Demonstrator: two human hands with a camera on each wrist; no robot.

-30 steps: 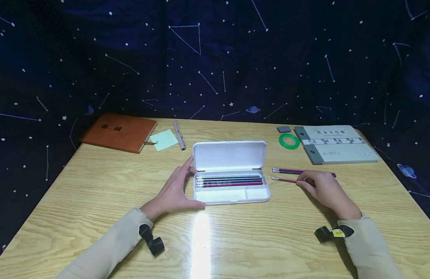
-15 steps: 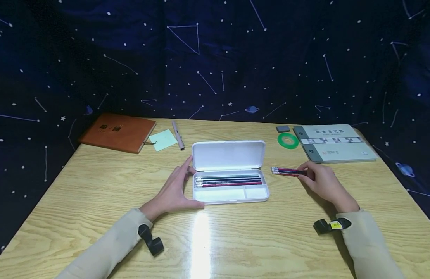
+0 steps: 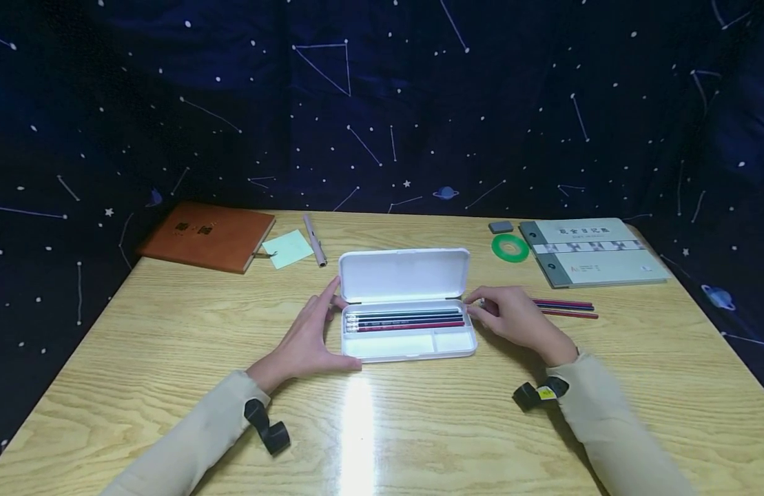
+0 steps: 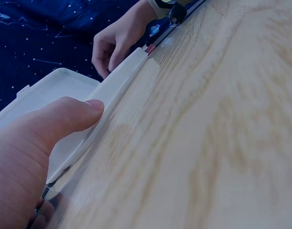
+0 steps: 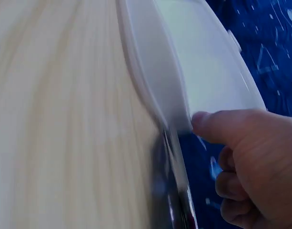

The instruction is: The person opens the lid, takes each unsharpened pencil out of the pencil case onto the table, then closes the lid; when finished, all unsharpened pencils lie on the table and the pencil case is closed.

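A white pencil case [image 3: 382, 350] stands with its lid up on the table, several pencils [image 3: 413, 324] in its rear compartment. My left hand [image 3: 307, 337] holds its left end, thumb along the front and fingers behind. In the left wrist view the thumb presses the case's white wall [image 4: 122, 78]. My right hand [image 3: 512, 313] is at the right end, thumb and index fingertips right at the rim near the hinge. The right wrist view shows its other fingers [image 5: 231, 186] curled. Under and beyond this hand lie loose pencils [image 3: 568, 308], their eraser ends mostly hidden.
At the back left lie a brown notebook [image 3: 208, 238], a pale green sticky note [image 3: 288, 249] and a pen [image 3: 315, 241]. The back right holds a grey eraser [image 3: 501, 226], a green tape roll [image 3: 499, 255] and a pale notebook [image 3: 595, 251]. A starry cloth [image 3: 382, 138] hangs behind.
My right hand has drawn the separate pencil up beside the others, let go of them and moved left to the case's right end. My left hand stays in place.
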